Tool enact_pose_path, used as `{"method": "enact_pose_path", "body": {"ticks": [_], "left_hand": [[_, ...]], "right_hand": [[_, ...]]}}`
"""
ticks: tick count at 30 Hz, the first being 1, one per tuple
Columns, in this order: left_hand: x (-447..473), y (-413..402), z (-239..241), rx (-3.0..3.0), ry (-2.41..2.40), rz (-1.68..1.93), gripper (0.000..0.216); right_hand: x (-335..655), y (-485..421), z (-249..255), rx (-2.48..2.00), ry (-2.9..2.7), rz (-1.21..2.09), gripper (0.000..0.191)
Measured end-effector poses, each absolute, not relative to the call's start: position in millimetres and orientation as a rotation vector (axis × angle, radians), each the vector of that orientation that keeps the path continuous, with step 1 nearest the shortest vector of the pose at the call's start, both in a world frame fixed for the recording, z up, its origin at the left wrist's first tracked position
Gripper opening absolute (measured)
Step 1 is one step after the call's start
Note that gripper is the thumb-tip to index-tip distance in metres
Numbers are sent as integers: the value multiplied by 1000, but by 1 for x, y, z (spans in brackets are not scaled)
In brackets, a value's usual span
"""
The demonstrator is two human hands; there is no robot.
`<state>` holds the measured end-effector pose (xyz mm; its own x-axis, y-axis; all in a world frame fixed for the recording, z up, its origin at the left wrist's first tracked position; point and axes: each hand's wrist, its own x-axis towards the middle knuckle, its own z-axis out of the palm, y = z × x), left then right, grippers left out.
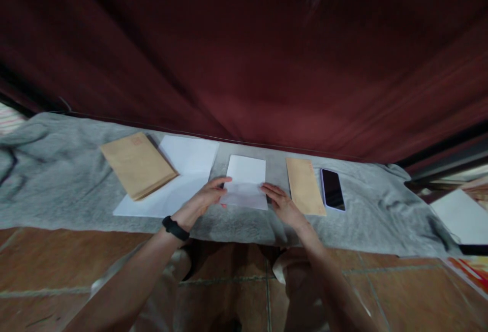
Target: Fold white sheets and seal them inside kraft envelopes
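Observation:
A white sheet of paper (247,168) with a crease across its middle lies in front of me on the grey cloth. My left hand (211,194), with a black band on its wrist, grips the sheet's left edge near the crease, fingers above and below it. At the opposite edge, my right hand (280,201) rests with fingers stretched out, their tips touching the paper by the crease; its thumb is mostly hidden. To the right of that hand lies a brown envelope (305,185). Left of the sheet are larger white papers (190,154), partly covered by a stack of brown envelopes (137,164).
A phone (333,189) with a dark screen lies beyond the single envelope. The grey cloth (366,220) covers a long, narrow surface. Behind it hangs a dark red curtain (244,67). Below are brown floor tiles (229,301). A white flat object (463,215) stands at far right.

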<state>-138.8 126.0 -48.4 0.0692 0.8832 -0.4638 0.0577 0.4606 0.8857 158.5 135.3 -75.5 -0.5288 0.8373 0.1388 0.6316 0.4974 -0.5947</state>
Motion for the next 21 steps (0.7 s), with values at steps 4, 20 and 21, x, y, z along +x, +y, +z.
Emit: {"method": "enact_pose_path", "body": {"ticks": [4, 20, 21], "left_hand": [[-138, 123, -49, 885, 1292, 732, 50], [-149, 112, -39, 2176, 1092, 401, 62], [-149, 112, -40, 2167, 1087, 406, 58]], "right_hand": [[156, 125, -72, -1123, -2393, 678, 67], [154, 122, -56, -1075, -2386, 863, 30], [154, 122, -56, -1081, -2381, 870, 29]]}}
